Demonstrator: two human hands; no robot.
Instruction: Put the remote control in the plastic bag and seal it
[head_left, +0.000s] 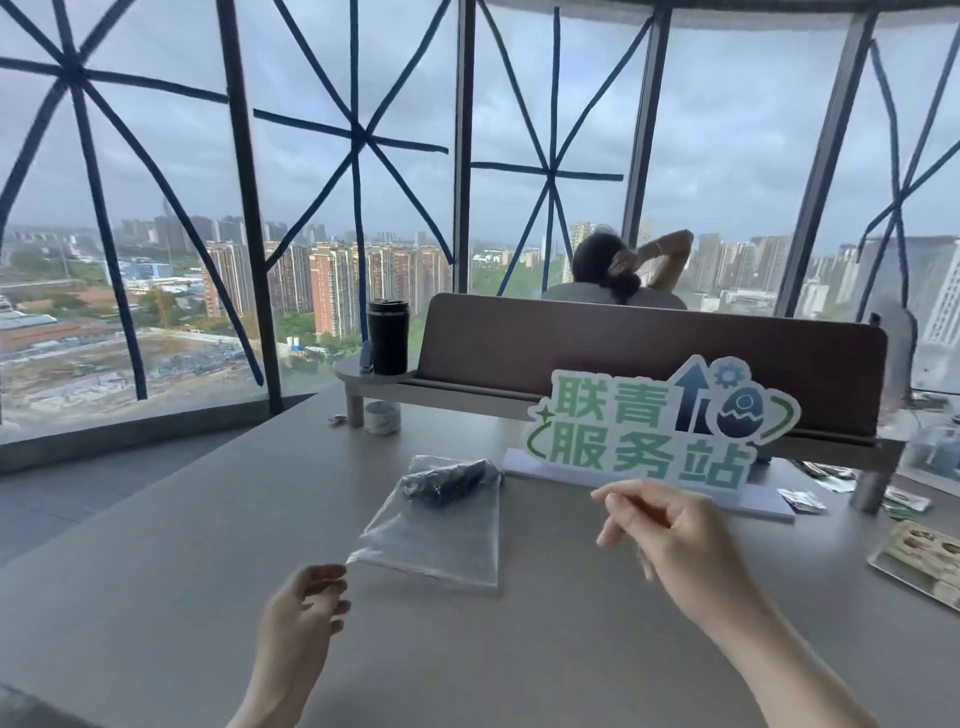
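Observation:
A clear plastic bag lies flat on the grey table. A dark remote control sits inside it at the far end. My left hand hovers just below the bag's near left corner, fingers loosely curled, holding nothing. My right hand is raised to the right of the bag, fingers apart and empty. Neither hand touches the bag.
A green and white cut-out sign stands on a white base right behind the bag. A brown divider panel carries a black tumbler on its shelf. A tape roll, small packets and a tray lie around. A person sits beyond the divider.

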